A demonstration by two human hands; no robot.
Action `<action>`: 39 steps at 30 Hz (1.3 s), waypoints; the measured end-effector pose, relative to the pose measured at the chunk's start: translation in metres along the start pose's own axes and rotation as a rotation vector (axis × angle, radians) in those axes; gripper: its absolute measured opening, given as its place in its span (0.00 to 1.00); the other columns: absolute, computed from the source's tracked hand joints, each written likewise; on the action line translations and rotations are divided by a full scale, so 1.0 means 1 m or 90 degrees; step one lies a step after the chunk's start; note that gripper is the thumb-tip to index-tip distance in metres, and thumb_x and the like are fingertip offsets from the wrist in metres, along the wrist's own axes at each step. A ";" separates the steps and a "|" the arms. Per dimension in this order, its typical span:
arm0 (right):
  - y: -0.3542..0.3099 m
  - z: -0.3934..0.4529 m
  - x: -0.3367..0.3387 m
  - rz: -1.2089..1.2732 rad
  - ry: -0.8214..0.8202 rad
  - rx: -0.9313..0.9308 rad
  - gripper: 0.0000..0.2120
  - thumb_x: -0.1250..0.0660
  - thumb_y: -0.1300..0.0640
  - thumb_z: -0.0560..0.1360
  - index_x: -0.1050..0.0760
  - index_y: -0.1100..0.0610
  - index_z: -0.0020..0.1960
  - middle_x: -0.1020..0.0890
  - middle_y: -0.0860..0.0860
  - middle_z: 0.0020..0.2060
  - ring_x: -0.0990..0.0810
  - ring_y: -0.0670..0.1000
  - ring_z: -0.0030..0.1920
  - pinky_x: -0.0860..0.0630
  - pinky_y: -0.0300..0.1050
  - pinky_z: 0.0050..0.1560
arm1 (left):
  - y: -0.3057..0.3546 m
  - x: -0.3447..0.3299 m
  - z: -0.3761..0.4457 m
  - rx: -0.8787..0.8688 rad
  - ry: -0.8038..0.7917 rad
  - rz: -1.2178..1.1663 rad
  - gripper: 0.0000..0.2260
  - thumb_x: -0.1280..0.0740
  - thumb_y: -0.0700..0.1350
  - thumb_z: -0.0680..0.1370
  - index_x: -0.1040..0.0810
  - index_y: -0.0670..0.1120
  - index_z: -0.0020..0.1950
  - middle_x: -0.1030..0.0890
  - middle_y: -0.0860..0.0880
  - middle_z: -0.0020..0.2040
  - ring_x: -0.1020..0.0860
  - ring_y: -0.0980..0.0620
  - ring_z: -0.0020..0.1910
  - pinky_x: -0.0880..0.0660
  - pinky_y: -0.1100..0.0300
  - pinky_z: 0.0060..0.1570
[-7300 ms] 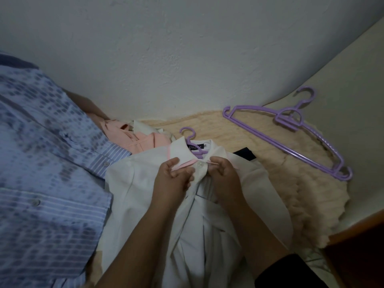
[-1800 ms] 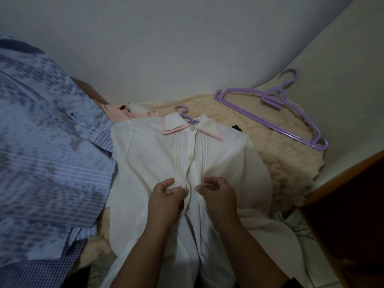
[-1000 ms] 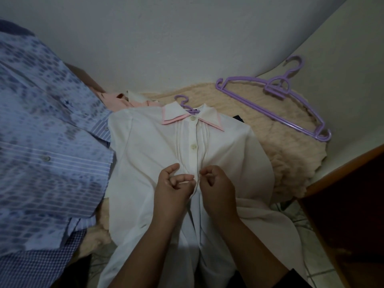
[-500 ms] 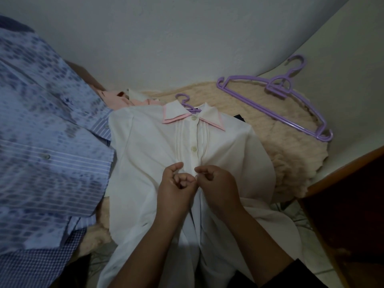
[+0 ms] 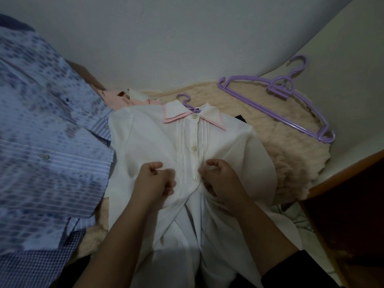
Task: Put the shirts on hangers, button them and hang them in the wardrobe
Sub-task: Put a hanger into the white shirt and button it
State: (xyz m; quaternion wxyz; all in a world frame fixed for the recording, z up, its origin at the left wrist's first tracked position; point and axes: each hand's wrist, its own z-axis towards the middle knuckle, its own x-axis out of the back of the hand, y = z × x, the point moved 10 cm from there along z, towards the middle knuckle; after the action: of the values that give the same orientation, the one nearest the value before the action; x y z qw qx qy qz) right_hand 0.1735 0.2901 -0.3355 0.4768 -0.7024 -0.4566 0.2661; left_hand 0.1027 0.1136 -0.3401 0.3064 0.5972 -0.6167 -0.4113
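A fluffy cream blanket covers the surface in the middle of the scene, reaching from the far wall toward the right, where its shaggy edge hangs over the side. A plain white wall fills the far side and curves round to the right. At the near right stands a piece of dark wooden furniture with a reddish-brown top edge, just beside the blanket's edge. Between the two, low down, a strip of pale tiled floor shows. A small dark piece of cloth peeks out on the blanket near the middle.
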 end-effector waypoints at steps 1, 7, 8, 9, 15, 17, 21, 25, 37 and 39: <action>0.004 0.004 -0.003 0.048 -0.006 -0.051 0.16 0.30 0.56 0.74 0.30 0.54 0.59 0.22 0.52 0.36 0.28 0.45 0.29 0.32 0.39 0.27 | 0.004 0.004 0.005 -0.023 0.010 0.000 0.17 0.35 0.32 0.76 0.36 0.45 0.60 0.25 0.41 0.43 0.27 0.49 0.29 0.33 0.62 0.23; 0.002 0.028 -0.018 0.154 -0.045 -0.140 0.25 0.30 0.64 0.72 0.35 0.65 0.65 0.24 0.57 0.39 0.32 0.47 0.27 0.37 0.41 0.27 | 0.026 -0.016 0.018 -0.094 -0.050 0.034 0.18 0.38 0.36 0.79 0.36 0.50 0.65 0.24 0.47 0.43 0.27 0.48 0.35 0.30 0.60 0.29; -0.001 0.034 -0.019 0.155 -0.050 -0.142 0.25 0.30 0.64 0.72 0.36 0.65 0.65 0.23 0.57 0.42 0.31 0.47 0.27 0.37 0.42 0.28 | 0.030 -0.019 0.023 -0.105 -0.057 0.041 0.17 0.38 0.37 0.79 0.35 0.50 0.65 0.24 0.48 0.47 0.24 0.49 0.39 0.26 0.60 0.33; -0.006 0.041 -0.020 0.161 -0.052 -0.144 0.27 0.30 0.64 0.72 0.37 0.64 0.67 0.22 0.57 0.44 0.29 0.48 0.27 0.35 0.42 0.28 | 0.036 -0.021 0.029 -0.114 -0.059 0.060 0.15 0.38 0.38 0.80 0.34 0.51 0.64 0.23 0.49 0.52 0.22 0.49 0.46 0.23 0.60 0.40; -0.040 0.082 -0.028 0.163 -0.126 -0.115 0.15 0.37 0.61 0.77 0.32 0.45 0.59 0.21 0.50 0.51 0.19 0.57 0.36 0.23 0.47 0.36 | 0.065 -0.035 0.075 -0.142 -0.074 0.144 0.18 0.41 0.38 0.82 0.36 0.44 0.71 0.29 0.47 0.69 0.27 0.46 0.64 0.26 0.65 0.53; -0.050 0.094 -0.027 0.141 -0.126 -0.094 0.12 0.38 0.60 0.78 0.32 0.47 0.59 0.24 0.47 0.50 0.18 0.59 0.40 0.22 0.48 0.37 | 0.070 -0.039 0.087 -0.137 -0.081 0.156 0.18 0.42 0.38 0.82 0.37 0.41 0.72 0.30 0.47 0.69 0.28 0.46 0.65 0.26 0.73 0.45; -0.069 0.121 -0.026 0.141 -0.114 -0.064 0.06 0.41 0.61 0.79 0.32 0.53 0.55 0.26 0.48 0.46 0.18 0.62 0.43 0.21 0.50 0.34 | 0.089 -0.043 0.116 -0.168 -0.080 0.216 0.18 0.40 0.39 0.82 0.35 0.43 0.72 0.28 0.47 0.69 0.26 0.47 0.64 0.27 0.65 0.55; -0.081 0.138 -0.026 0.153 -0.102 -0.091 0.14 0.43 0.60 0.80 0.32 0.58 0.65 0.30 0.52 0.61 0.18 0.63 0.47 0.20 0.51 0.34 | 0.104 -0.047 0.134 -0.195 -0.068 0.277 0.17 0.37 0.41 0.79 0.31 0.42 0.68 0.25 0.37 0.64 0.28 0.38 0.64 0.31 0.46 0.65; -0.044 0.082 0.017 0.189 0.006 -0.068 0.20 0.37 0.69 0.76 0.33 0.64 0.67 0.19 0.59 0.41 0.20 0.53 0.38 0.21 0.46 0.46 | 0.092 -0.033 0.055 -0.273 -0.032 0.243 0.15 0.37 0.35 0.79 0.29 0.46 0.64 0.21 0.52 0.54 0.23 0.64 0.50 0.28 0.73 0.51; -0.036 0.060 0.032 0.122 0.036 -0.063 0.17 0.34 0.67 0.74 0.28 0.60 0.62 0.18 0.57 0.38 0.20 0.52 0.37 0.21 0.46 0.44 | 0.087 -0.027 0.031 -0.300 -0.021 0.244 0.14 0.38 0.33 0.78 0.27 0.47 0.60 0.20 0.53 0.50 0.22 0.67 0.44 0.27 0.74 0.47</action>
State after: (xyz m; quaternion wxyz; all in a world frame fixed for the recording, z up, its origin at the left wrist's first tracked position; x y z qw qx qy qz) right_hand 0.1251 0.3485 -0.3248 0.4268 -0.7724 -0.3865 0.2680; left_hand 0.0361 0.1403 -0.2754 0.4984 0.3761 -0.6105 -0.4872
